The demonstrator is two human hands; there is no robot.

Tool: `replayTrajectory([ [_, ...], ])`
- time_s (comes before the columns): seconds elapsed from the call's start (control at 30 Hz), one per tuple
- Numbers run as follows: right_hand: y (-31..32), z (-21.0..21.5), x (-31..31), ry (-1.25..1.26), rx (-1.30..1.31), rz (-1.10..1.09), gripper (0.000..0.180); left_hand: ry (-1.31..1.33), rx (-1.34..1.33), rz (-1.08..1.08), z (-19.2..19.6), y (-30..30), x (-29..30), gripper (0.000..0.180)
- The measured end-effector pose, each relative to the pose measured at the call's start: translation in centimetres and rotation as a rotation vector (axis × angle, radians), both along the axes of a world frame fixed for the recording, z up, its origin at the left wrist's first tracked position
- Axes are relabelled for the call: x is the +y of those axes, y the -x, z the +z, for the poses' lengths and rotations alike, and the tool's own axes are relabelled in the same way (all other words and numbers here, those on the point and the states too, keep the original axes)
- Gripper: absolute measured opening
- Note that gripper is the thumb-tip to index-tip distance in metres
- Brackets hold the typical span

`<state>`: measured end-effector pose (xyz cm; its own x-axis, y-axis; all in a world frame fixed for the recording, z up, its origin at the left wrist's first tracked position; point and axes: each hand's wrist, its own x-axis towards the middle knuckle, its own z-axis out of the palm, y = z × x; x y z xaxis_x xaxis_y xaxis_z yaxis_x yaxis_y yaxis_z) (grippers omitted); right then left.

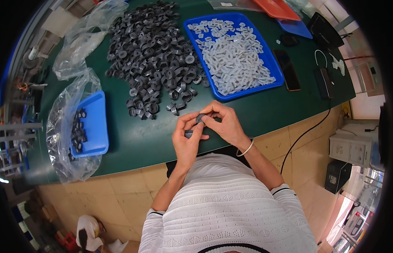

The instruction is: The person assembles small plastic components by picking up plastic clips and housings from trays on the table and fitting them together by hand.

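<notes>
Near the table's front edge, my left hand (pixel 186 140) and my right hand (pixel 228 126) meet with fingers pinched round a small dark grey ring-shaped plastic part (pixel 200 118). A second dark grey part (pixel 188 133) is tucked in the curled fingers of my left hand. Just beyond my hands lies a large heap of similar dark grey plastic parts (pixel 152 50), with a few loose ones at its near edge. Right of the heap stands a blue tray (pixel 256 89) holding many small whitish plastic pieces (pixel 234 61). My fingertips hide part of what they hold.
To the left, a blue bin (pixel 101 126) with dark parts sits partly under a clear plastic bag (pixel 61 130). A phone (pixel 287 69) lies beside the tray. An orange tray (pixel 279 9) is at the back right. A black cable (pixel 304 133) hangs over the front edge.
</notes>
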<state>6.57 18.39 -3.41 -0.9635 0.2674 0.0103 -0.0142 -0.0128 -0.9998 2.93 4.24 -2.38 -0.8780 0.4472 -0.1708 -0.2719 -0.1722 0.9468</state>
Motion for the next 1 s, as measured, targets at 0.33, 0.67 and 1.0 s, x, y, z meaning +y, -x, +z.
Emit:
replayTrajectory([
  [0.33,-0.9,2.6,2.1,-0.741,0.322,0.157,0.034,0.111,-0.095,-0.216,1.0,2.0,-1.5,0.027],
  [0.67,-1.8,1.8,1.4,-0.741,0.364,0.216,0.030,0.435,0.228,-0.528,2.0,3.6,-2.0,0.025],
  [1.0,-2.0,1.8,1.9,-0.625,0.305,0.317,0.033,0.424,0.200,-0.609,1.4,3.9,-1.9,0.022],
])
